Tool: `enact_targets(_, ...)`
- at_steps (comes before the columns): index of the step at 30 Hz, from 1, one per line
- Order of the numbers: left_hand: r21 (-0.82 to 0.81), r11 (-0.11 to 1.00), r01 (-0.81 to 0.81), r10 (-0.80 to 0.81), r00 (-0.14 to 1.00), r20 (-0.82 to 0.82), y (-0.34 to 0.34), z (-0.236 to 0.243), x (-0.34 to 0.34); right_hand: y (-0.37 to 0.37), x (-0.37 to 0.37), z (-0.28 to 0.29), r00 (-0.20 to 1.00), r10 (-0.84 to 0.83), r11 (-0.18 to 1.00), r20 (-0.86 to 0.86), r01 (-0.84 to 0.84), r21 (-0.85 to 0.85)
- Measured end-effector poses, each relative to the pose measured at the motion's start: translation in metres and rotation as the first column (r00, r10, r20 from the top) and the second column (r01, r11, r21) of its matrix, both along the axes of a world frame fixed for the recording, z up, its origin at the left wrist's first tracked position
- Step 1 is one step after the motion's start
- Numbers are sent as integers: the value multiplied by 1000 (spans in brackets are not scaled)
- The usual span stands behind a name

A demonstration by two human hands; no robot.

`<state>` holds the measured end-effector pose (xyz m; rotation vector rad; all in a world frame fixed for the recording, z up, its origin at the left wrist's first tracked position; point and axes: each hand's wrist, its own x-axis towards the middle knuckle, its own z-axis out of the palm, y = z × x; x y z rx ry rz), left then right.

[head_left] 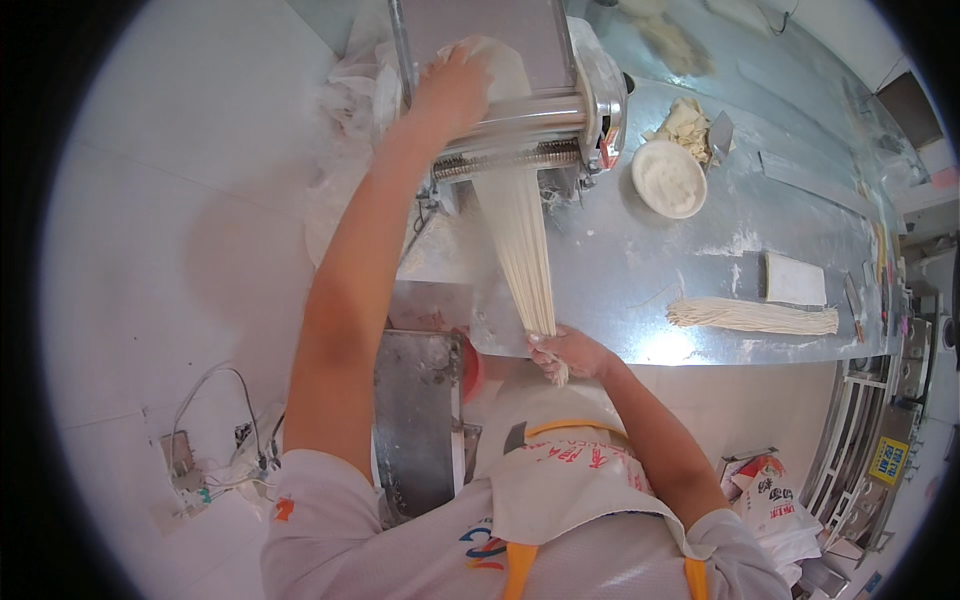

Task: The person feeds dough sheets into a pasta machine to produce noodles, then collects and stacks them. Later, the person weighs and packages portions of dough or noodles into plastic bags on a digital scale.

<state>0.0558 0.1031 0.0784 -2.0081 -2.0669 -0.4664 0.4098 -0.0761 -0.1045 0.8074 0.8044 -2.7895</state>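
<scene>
A noodle machine [607,90] with metal rollers stands at the table's far left edge. On its sloping feed plate lies a pale dough sheet [508,72]. My left hand [455,88] is at the sheet's upper end, fingers curled on the dough. Cut noodles [520,245] hang from the rollers in a long, taut bundle slanting toward me. My right hand [570,352] is closed round the lower part of this bundle, just past the table's front edge, and the loose ends stick out below the fist.
A white bowl of flour [669,180] stands right of the machine, beside dough scraps [685,126] and a scraper [720,137]. Farther right lie a noodle bundle [752,316], a folded white cloth or dough piece [795,279] and a knife [854,302]. Below is a dark metal box [415,420].
</scene>
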Motion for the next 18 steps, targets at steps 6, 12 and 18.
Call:
enact_targets(6, 369, 910, -187, -37, 852, 522, -113, -49, 88, -11, 16, 17, 1000, -20, 1000, -18, 20, 23)
enact_targets(12, -302, 950, -72, 310, 287, 906, -172, -233, 45, -33, 23, 34, 1000, 4, 1000, -15, -4, -24)
enact_targets(18, -77, 990, 116, 130, -568, 813, -122, -218, 87, -48, 42, 17, 998, -64, 998, -2, 64, -14)
